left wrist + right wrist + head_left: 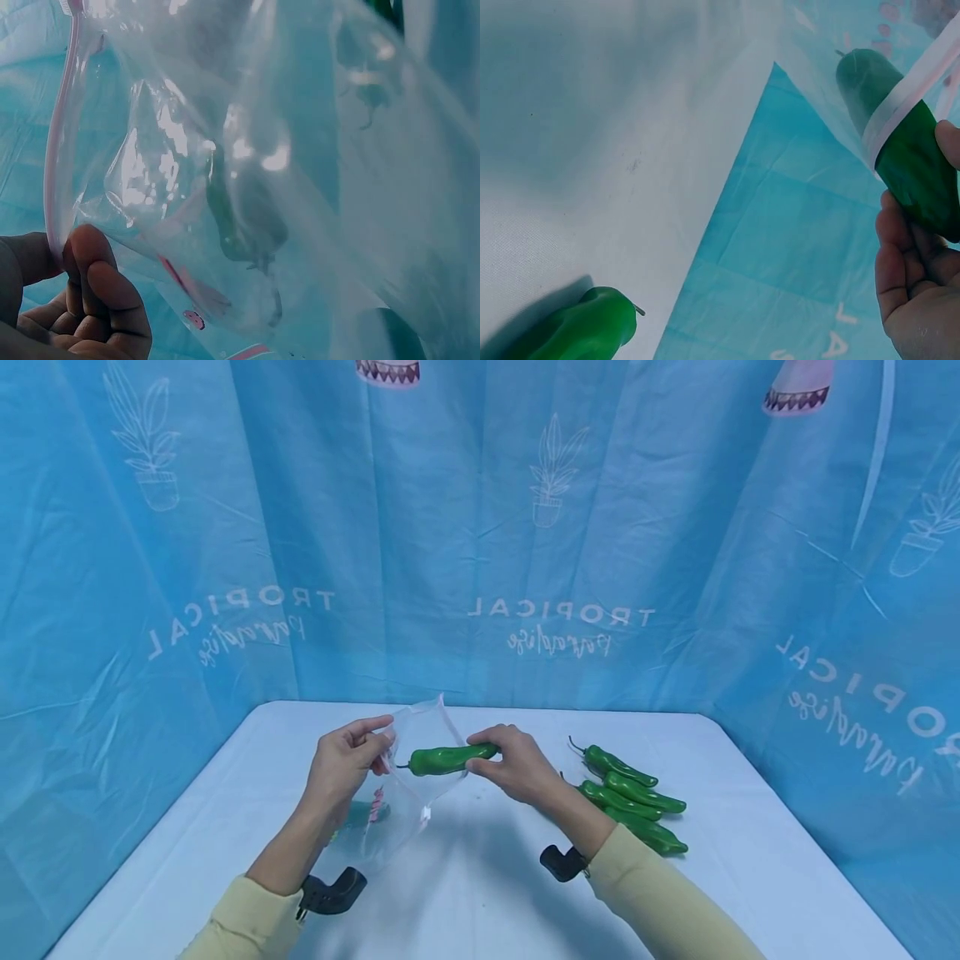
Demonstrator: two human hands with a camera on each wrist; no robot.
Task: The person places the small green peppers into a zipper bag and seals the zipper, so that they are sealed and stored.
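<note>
My left hand pinches the edge of a clear zip bag between thumb and fingers, and the bag hangs open over the table. Inside it, low down, lies a green pepper, seen through the plastic. My right hand grips another green pepper by its tapered end, stem pointing left. In the right wrist view the bag's whitish rim crosses this pepper, so its stem end is within the bag mouth. Through the plastic in the left wrist view, a pepper shows blurred.
Several green peppers lie grouped on the right of the white table, partly behind my right forearm. Blue printed curtains surround the table at the back and sides. A black wrist camera sits on my left wrist.
</note>
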